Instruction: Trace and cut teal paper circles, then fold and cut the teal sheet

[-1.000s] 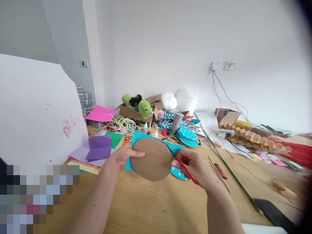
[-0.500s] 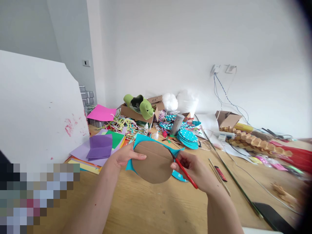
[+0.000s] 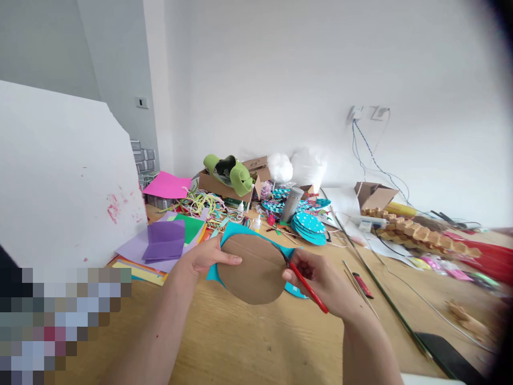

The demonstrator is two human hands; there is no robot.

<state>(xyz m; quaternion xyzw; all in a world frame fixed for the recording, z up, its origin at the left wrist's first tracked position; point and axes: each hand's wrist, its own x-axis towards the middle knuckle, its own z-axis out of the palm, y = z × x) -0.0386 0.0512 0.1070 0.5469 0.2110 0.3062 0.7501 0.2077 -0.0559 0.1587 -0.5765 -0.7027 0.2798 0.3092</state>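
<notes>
A round brown cardboard disc [image 3: 253,275] backed by blue paper [image 3: 235,230] is held above the table. My left hand [image 3: 210,258] pinches its left edge, thumb on the cardboard and fingers hidden behind. My right hand [image 3: 315,275] is closed on red-handled scissors [image 3: 308,291]. Their dark blades meet the blue paper along the disc's upper right edge. Past the rim, blue paper sticks out at the top, left and right. Partly hidden behind my right hand, a blue dotted piece [image 3: 296,291] lies on the table.
Blue dotted discs [image 3: 308,227] lie stacked beside a grey metal bottle [image 3: 292,205]. Coloured paper [image 3: 164,238] is piled at left, near a white board [image 3: 68,176]. On the right are a red cutter [image 3: 363,286], thin sticks [image 3: 385,289] and egg-carton strips [image 3: 420,232].
The disc and scissors have shifted very slightly right. The blue flap at the right, by the blades, shows less past my right hand. My left hand keeps its grip.
</notes>
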